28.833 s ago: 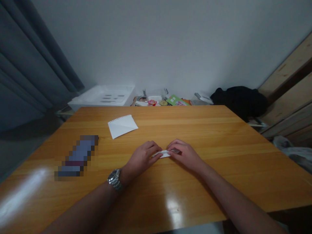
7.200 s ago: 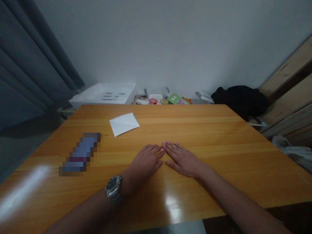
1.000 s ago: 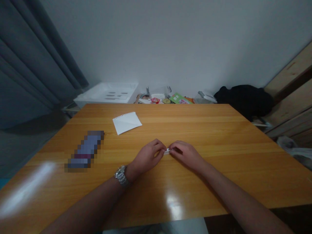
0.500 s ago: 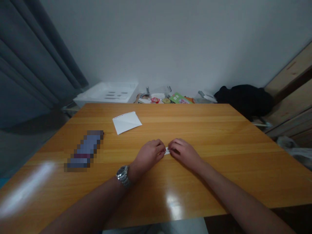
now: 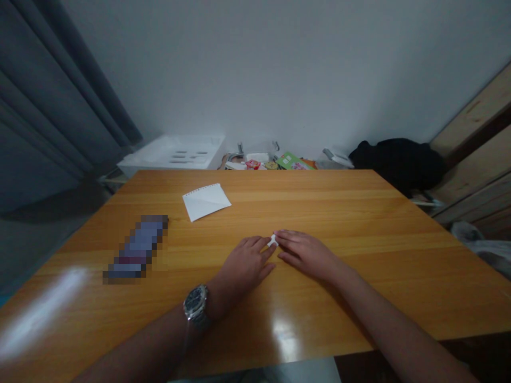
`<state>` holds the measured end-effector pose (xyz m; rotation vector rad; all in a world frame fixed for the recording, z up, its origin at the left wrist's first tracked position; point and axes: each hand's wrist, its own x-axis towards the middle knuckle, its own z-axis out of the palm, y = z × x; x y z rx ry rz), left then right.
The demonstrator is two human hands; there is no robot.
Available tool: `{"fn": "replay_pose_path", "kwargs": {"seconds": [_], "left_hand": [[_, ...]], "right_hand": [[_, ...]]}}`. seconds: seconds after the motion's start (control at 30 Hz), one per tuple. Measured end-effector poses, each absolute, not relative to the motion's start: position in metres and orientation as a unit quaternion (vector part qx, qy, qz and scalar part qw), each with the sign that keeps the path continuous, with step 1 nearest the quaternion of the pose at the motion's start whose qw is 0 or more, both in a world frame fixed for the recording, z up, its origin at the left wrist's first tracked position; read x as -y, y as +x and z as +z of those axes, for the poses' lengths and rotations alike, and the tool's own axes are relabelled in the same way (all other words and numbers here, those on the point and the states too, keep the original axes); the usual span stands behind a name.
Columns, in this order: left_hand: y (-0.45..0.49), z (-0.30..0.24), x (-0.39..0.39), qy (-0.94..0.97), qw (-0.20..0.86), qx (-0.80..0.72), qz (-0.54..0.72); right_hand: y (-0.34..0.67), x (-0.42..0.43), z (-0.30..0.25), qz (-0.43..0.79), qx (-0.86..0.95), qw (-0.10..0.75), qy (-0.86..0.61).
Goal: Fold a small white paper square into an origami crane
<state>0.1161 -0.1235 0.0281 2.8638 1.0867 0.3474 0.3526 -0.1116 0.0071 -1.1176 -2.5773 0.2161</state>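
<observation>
Logged at centre of glossy orange-brown wooden table (image 5: 359, 223): small white folded piece of paper (image 5: 273, 240), lying flat on the tabletop. Only a small white corner in view, between the tips of the two hands. Cannot tell how much more is hidden under the fingers.

Noted left hand (image 5: 247, 261) palm down, fingers stretched out and close together, laid flat on the table, fingertips touching the near-left edge of the paper. Silver metal wristwatch with dark dial (image 5: 195, 307) on the left wrist.

Noted right hand (image 5: 307, 254) likewise palm down and flat, fingers extended toward the left, fingertips at the paper's right edge. Nothing pinched or clasped by either hand; both spread open and pressed onto the surface. Hands angled toward each other, fingertips nearly meeting over the paper.

Elsewhere on the table: white notepad sheet with perforated top edge (image 5: 206, 201), well apart from the hands, toward the far left. Blurred-out oblong bluish object (image 5: 136, 247) at left, nearer the table's side edge.

Beyond the far edge: white plastic tray with slots (image 5: 171, 153), clutter of small colourful packets (image 5: 275, 162), black cloth bundle (image 5: 395, 159). Grey curtain (image 5: 48, 117) at left, pale wooden boards (image 5: 475, 154) at right.
</observation>
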Motion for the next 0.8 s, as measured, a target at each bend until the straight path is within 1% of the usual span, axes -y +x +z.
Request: {"fn": "replay_pose_path", "kwargs": {"seconds": [0.13, 0.47, 0.63, 0.8], "left_hand": [[0.116, 0.028, 0.126, 0.924, 0.051, -0.362, 0.115], [0.119, 0.028, 0.132, 0.919, 0.029, -0.382, 0.087], [0.12, 0.025, 0.133, 0.917, 0.022, -0.39, 0.074], [0.121, 0.021, 0.132, 0.918, 0.019, -0.39, 0.072]], "right_hand": [[0.352, 0.113, 0.011, 0.093, 0.901, 0.15, -0.397], [0.357, 0.118, 0.007, 0.081, 0.904, 0.085, -0.411], [0.364, 0.114, 0.004, 0.064, 0.891, 0.082, -0.442], [0.365, 0.112, 0.007, 0.058, 0.879, 0.059, -0.469]]}}
